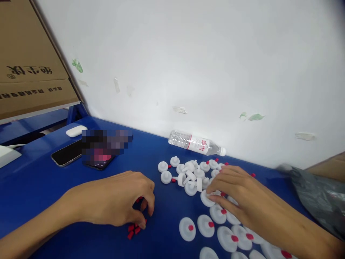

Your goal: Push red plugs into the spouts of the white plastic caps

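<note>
My left hand [115, 199] hovers low over a small pile of red caps [132, 230] on the blue table. Its fingers curl down, with a gap between thumb and index finger, and the thumb tip is at the caps. My right hand [237, 190] reaches over the white discs with stems, its thumb and fingertips closed on one white disc [206, 198]; the disc's stem is hidden by the fingers. Nearer the front, several white discs [187, 229] carry red caps on their stems. A heap of white discs without caps [191, 176] sits left of the right hand.
A clear water bottle [194, 142] lies along the white wall. At left are a black phone [67, 153], a second, partly blurred phone [101, 163] and a white case [77, 131]. A cardboard box [32, 72] stands behind them. A grey plastic bag [315, 194] lies at right.
</note>
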Available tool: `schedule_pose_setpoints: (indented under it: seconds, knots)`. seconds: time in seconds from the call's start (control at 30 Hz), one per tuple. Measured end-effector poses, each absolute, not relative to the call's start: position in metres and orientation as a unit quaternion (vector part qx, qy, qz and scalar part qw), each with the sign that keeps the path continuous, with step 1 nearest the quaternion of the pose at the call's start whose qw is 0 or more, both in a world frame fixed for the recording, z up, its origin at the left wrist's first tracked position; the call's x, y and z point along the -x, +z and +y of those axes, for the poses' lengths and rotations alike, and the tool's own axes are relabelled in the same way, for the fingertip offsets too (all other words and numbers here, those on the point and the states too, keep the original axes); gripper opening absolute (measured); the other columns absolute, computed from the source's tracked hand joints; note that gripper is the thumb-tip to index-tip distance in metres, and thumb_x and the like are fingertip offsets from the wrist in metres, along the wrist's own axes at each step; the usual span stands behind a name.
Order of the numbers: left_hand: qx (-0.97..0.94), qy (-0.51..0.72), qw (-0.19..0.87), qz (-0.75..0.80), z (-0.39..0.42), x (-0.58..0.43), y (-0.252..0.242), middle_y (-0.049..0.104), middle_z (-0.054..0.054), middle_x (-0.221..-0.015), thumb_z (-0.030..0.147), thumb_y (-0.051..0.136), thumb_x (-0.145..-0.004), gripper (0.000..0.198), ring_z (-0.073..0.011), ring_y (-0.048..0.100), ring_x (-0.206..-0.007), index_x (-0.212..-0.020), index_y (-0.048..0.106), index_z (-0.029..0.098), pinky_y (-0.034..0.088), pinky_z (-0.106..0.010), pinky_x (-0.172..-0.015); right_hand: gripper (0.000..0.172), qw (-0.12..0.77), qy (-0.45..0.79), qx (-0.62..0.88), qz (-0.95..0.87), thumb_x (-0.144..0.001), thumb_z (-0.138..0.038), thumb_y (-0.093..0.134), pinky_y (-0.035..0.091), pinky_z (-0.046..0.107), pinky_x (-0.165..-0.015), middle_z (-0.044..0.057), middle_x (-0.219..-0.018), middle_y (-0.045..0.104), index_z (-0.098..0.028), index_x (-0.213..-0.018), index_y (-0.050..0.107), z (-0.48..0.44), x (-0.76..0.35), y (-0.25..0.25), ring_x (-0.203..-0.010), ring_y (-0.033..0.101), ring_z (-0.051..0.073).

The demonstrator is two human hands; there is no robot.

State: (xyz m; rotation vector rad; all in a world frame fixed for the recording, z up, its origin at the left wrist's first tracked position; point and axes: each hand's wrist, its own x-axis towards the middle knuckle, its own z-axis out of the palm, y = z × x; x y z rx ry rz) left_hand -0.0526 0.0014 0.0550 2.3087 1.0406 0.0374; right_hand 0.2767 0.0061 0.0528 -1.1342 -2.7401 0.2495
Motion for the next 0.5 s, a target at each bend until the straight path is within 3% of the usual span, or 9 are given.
schedule_pose_setpoints:
  seconds: [0.13,0.27,0.33,0.5]
  knots:
    - [-0.873,0.014,0.311,0.376,0.004,0.050,0.053,0.074,0.009,-0.084,0.008,0.083,-0.079,0.026,-0.0092,0.069,-0.077,-0.084,0.080,0.034,0.044,-0.017,-0.061,0.020,0.095,0.068,0.400,-0.909,-0.104,-0.031,0.044,0.056,0.034,-0.066,-0.001,-0.089,0.071,-0.029,-0.095,0.062,-0.002,-0.277,0.060,-0.074,0.069,0.019]
    - [-0.881,0.039,0.296,0.367,0.003,0.047,0.053,0.074,0.009,-0.081,0.006,0.082,-0.079,0.025,-0.0094,0.069,-0.077,-0.083,0.080,0.031,0.044,-0.019,-0.061,0.020,0.125,0.062,0.416,-0.899,-0.105,-0.037,0.039,0.053,0.030,-0.051,-0.002,-0.083,0.069,-0.030,-0.098,0.056,-0.008,-0.274,0.064,-0.065,0.069,0.018]
    - [-0.883,0.040,0.289,0.368,0.002,0.046,0.052,0.073,0.009,-0.082,0.007,0.081,-0.081,0.024,-0.0097,0.069,-0.077,-0.083,0.079,0.031,0.044,-0.019,-0.063,0.016,0.127,0.075,0.423,-0.894,-0.105,-0.035,0.039,0.056,0.029,-0.054,-0.002,-0.088,0.070,-0.031,-0.099,0.054,-0.008,-0.273,0.063,-0.070,0.072,0.018]
    - [-0.887,0.043,0.280,0.365,0.000,0.041,0.050,0.070,0.008,-0.087,0.007,0.075,-0.086,0.024,-0.0104,0.067,-0.080,-0.088,0.076,0.031,0.046,-0.019,-0.072,0.013,0.149,0.036,0.388,-0.909,-0.105,-0.029,0.045,0.060,0.031,-0.080,0.001,-0.113,0.070,-0.032,-0.110,0.056,-0.005,-0.271,0.059,-0.110,0.069,0.021]
